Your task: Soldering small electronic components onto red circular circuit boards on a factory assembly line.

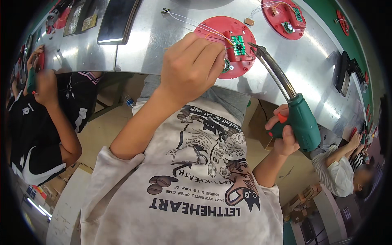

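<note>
A round red plastic disc lies on the metal bench, with a small green circuit board on it. My left hand reaches over the disc's near left side, fingers pinched on a thin wire that runs toward the board. White wires stretch from the board past my knuckles to a small dark part on the bench. My right hand is wrapped round the handle of a green soldering gun, a finger by its red trigger. The gun's tip points at the board's right edge; whether it touches is hard to tell.
Behind and to the right lies a second red disc with a board and wires. A black flat panel rests at the back left. Co-workers sit on both sides; a co-worker's hand at the left grips a green tool.
</note>
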The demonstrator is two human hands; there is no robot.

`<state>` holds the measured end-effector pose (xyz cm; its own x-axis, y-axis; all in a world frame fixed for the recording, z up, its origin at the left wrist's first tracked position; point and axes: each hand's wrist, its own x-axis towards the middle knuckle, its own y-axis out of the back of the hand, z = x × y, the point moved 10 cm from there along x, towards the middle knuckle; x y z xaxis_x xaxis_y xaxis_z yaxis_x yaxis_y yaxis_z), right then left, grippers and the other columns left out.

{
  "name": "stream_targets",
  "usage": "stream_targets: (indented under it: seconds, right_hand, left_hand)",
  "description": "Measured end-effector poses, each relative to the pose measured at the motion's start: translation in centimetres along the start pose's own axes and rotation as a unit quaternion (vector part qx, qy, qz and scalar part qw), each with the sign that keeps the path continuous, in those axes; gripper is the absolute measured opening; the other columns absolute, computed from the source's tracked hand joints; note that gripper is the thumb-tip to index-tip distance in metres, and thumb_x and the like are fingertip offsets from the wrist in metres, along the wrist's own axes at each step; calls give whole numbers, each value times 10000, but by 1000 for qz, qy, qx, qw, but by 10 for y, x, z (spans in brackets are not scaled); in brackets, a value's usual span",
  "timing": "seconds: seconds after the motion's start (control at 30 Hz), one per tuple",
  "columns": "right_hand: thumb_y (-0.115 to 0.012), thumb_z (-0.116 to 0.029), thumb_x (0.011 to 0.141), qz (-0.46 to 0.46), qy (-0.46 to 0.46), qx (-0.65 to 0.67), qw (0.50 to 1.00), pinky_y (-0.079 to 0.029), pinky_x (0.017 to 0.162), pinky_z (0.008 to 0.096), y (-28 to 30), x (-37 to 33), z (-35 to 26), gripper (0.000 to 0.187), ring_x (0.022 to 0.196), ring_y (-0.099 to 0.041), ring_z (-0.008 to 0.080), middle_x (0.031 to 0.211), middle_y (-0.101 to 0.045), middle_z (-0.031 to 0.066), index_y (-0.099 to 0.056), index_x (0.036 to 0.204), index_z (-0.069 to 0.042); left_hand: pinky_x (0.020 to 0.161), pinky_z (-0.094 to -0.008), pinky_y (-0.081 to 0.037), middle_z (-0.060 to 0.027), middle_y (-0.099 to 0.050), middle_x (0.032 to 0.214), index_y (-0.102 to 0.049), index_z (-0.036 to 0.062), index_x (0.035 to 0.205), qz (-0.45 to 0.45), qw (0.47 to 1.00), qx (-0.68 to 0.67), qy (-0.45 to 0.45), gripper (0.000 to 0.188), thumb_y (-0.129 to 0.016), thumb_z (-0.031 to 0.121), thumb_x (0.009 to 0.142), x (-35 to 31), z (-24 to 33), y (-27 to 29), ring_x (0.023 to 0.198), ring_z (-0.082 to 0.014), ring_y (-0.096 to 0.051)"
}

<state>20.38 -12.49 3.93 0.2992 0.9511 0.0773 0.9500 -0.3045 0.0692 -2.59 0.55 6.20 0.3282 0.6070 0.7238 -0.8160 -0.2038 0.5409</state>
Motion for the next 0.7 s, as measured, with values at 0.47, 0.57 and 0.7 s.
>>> stream_targets:
  seconds: [0.47,0.57,0.7]
  right_hand:
    - [-701,-264,878,-32,9,-11,999,-482,508,295,-5,-6,2,491,548,-631,242,1057,-664,274,-640,1186,113]
    - [-706,-275,882,-15,23,-12,1000,-481,510,296,-2,-9,3,509,554,-632,244,1060,-674,268,-640,1202,115]
    - [-803,-192,853,-16,10,44,999,-530,576,298,4,-11,12,523,618,-675,207,1031,-720,242,-613,1226,122]
  left_hand:
    - [576,-349,-498,-48,-631,780,-680,47,877,-6,1000,6,-7,142,-754,24,758,-1,1,-3,680,-242,-597]
    - [573,-346,-492,-42,-633,796,-689,52,900,2,1000,7,-1,168,-755,22,749,0,1,0,688,-233,-594]
    - [575,-335,-492,-36,-642,833,-710,57,921,6,1000,6,-10,199,-746,0,733,1,5,3,707,-224,-595]
